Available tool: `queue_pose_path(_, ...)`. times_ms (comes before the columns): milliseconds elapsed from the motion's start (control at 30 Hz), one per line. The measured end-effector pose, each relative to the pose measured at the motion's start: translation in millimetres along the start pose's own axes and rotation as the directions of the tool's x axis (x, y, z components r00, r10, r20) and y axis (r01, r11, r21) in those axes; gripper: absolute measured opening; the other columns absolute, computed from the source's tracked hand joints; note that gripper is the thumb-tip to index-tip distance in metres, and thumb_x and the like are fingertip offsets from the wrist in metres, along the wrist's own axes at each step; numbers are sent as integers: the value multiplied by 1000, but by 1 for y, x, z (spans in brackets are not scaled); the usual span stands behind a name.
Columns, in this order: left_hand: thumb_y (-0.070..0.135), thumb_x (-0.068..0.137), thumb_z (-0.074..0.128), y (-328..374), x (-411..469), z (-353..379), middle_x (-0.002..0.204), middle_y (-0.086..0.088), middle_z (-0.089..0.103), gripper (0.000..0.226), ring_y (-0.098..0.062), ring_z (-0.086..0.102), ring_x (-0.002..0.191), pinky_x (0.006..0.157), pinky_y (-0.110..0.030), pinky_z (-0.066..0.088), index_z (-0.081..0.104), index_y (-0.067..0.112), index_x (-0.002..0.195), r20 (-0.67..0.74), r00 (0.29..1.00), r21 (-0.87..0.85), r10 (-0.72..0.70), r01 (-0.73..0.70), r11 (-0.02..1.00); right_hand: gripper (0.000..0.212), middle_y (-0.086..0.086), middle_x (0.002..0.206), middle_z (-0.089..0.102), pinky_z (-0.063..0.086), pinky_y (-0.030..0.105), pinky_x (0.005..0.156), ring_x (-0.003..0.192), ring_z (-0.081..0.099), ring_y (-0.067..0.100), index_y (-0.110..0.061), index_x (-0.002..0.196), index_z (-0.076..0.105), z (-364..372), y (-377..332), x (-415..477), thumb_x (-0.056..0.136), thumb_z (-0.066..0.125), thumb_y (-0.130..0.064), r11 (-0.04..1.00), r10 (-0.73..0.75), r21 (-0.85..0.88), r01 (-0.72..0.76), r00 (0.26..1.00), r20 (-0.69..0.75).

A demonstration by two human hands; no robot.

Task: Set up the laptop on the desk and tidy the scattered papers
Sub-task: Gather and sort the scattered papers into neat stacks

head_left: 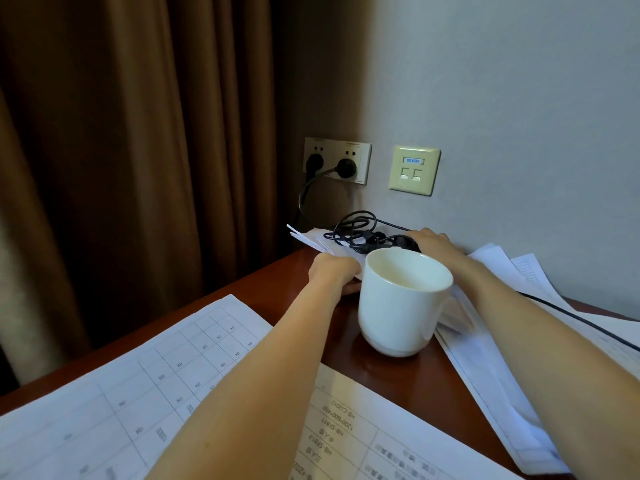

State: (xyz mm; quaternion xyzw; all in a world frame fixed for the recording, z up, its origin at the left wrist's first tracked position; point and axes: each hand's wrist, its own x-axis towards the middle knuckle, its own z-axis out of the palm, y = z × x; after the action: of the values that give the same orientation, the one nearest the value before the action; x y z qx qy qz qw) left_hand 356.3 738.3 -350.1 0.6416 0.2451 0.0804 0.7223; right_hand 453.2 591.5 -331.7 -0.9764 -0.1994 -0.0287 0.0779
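Printed papers lie scattered over the dark wooden desk [391,372]: a table sheet [121,382] at the front left, another sheet [349,441] at the front middle, a pile [502,358] on the right. A small stack of papers [313,239] sits at the back corner, with a coiled black cable [356,230] on top. My left hand [334,271] grips the near edge of that stack. My right hand [433,242] rests on the cable's black adapter by the wall; its fingers are hidden behind a white mug. No laptop is in view.
A white empty mug [401,303] stands on the desk in front of both hands. Two black plugs sit in the wall socket [337,161]; a data socket [414,169] is beside it. A black cord [581,320] crosses the right pile. Brown curtains [138,150] hang on the left.
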Motion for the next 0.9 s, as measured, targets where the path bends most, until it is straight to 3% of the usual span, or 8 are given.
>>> queue_pose_path(100,-6,85,56,5,-5,1,88,-9,62,28,-17,58,60,39,-18,48,53,4,111,-10,1000,-108,-12,11,994,57,6,141,31,33,48,99,129,27,31,-20,142,30,1,3,0,91,52,-36,1000,13,-26,-15,997,-76)
queue_pose_path(167,-4,84,57,11,-8,0,88,-10,62,27,-16,57,57,37,-18,47,54,3,110,-36,999,-116,10,-14,993,57,4,140,31,34,50,97,127,27,30,-20,140,31,1,8,2,90,55,-36,998,33,-40,-39,989,-145)
queue_pose_path(300,1,82,58,18,-2,-5,98,-15,59,37,-25,60,87,83,-37,56,54,-3,118,-172,979,-106,110,-129,986,59,4,141,32,35,50,96,127,27,30,-19,141,31,-8,12,3,90,59,-32,998,39,-39,-48,979,-198)
queue_pose_path(367,3,83,58,24,-2,-8,104,-15,61,35,-27,62,95,90,-41,53,54,-4,117,-253,955,-84,157,-183,979,59,5,141,33,35,50,97,128,28,30,-19,141,32,-10,12,4,90,58,-31,998,42,-31,-48,982,-182)
queue_pose_path(533,12,88,58,45,-6,-23,112,-14,61,34,-27,62,103,85,-30,52,54,0,120,-441,880,-123,177,-255,959,54,6,142,33,33,51,100,130,27,31,-19,140,33,-8,10,4,92,55,-29,997,78,6,-78,984,-158)
queue_pose_path(667,13,89,59,62,-12,-31,109,-11,61,34,-22,63,95,82,-30,55,54,2,120,-490,858,-255,152,-308,917,40,6,145,30,28,53,104,134,24,29,-22,138,33,-9,9,7,99,36,-26,987,158,33,-155,983,-96)
queue_pose_path(800,10,87,62,79,-22,-38,96,-5,56,35,-18,60,85,78,-31,57,54,5,121,-516,840,-389,165,-402,829,60,10,139,38,35,45,105,130,35,30,-19,138,33,-6,11,-2,87,61,-33,945,267,219,-241,959,-98)
queue_pose_path(900,8,87,61,86,-31,-38,97,-2,54,37,-16,57,84,80,-31,57,52,7,123,-506,841,-445,194,-447,776,57,10,129,50,42,38,95,119,46,30,-20,135,41,1,15,-1,84,59,-37,970,186,180,-165,977,-103)
